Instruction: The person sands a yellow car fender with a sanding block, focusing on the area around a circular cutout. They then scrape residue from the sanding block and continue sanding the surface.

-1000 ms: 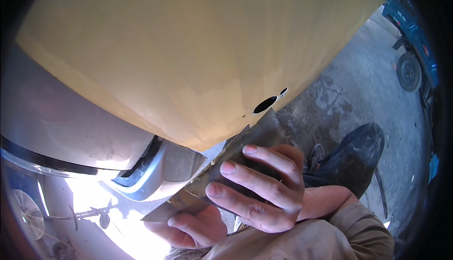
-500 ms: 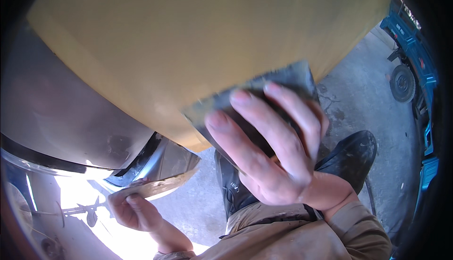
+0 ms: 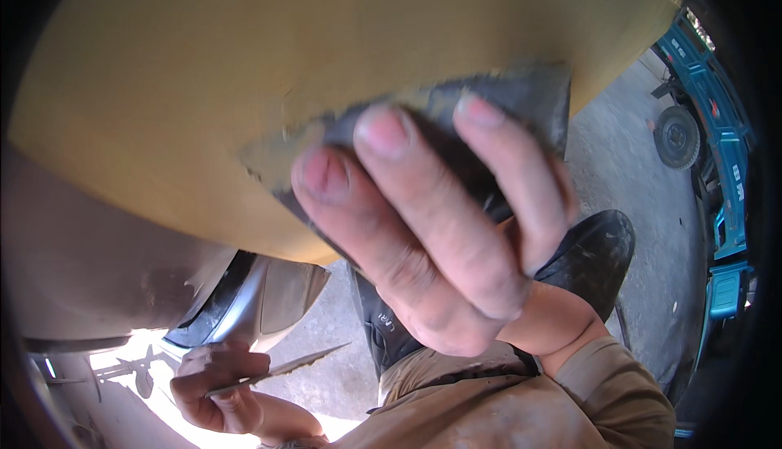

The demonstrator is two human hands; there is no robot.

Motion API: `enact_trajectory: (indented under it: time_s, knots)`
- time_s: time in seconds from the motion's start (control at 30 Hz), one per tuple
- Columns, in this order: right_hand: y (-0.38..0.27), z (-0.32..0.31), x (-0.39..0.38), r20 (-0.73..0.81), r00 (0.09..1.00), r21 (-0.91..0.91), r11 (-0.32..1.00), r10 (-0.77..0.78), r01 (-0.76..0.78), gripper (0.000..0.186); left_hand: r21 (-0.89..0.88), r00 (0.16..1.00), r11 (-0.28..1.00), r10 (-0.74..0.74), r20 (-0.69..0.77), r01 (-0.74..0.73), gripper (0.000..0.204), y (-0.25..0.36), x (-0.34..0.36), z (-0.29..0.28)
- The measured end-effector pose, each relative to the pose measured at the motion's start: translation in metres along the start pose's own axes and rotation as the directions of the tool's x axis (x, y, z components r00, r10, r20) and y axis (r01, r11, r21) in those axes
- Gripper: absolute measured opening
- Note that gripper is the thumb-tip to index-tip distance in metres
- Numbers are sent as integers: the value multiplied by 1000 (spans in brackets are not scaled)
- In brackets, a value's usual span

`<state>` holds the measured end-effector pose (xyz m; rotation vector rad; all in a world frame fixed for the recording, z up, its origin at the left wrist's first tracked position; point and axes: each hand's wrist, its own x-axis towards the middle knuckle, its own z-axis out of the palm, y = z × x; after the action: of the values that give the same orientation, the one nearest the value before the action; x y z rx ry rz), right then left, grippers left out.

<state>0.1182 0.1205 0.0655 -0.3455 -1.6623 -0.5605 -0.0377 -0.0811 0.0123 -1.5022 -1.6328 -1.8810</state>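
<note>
My right hand (image 3: 423, 229) presses a dark, flat putty spreader (image 3: 538, 107) against the curved yellowish panel (image 3: 326, 33). Its fingers lie across the blade, and putty-coloured smears show along the upper edge. Low on the left, my left hand (image 3: 220, 388) grips a thin flat plate (image 3: 301, 363), seen nearly edge-on with some putty-like stuff along it. That plate is apart from the panel. My left thumb and fingers close round its near end.
To the left, a glossy grey-brown body section (image 3: 106, 261) adjoins the yellowish panel. My legs in dark trousers (image 3: 590, 257) are below, over a grey concrete floor (image 3: 643, 213). A blue truck-like vehicle (image 3: 721, 123) with a black wheel (image 3: 678, 138) stands at the right.
My right hand and the spreader have moved up and left over the panel. My left hand has lowered, and its plate has tilted from showing its face to nearly edge-on.
</note>
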Motion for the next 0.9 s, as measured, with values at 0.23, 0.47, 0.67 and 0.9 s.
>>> enact_trajectory:
  time_s: [0.23, 0.47, 0.67, 0.9]
  knots:
    - [-13, -6, -55, 117, 993, -84, 996, 28, -18, 36, -187, 989, 972, 132, -64, -142, 39, -13, -6, 9]
    - [-20, -2, -120, 176, 984, -73, 997, -11, 25, 39, -95, 995, 995, 38, 88, -30, 37, -9, -5, -17]
    - [-22, -34, -151, 470, 882, 11, 1000, -29, 27, 41, -237, 999, 971, -18, 44, 28, 35, -9, 0, -17]
    - [-1, -72, -38, 313, 946, 53, 993, 82, -104, 29, -336, 975, 920, -222, -28, 200, 35, -3, -4, -20]
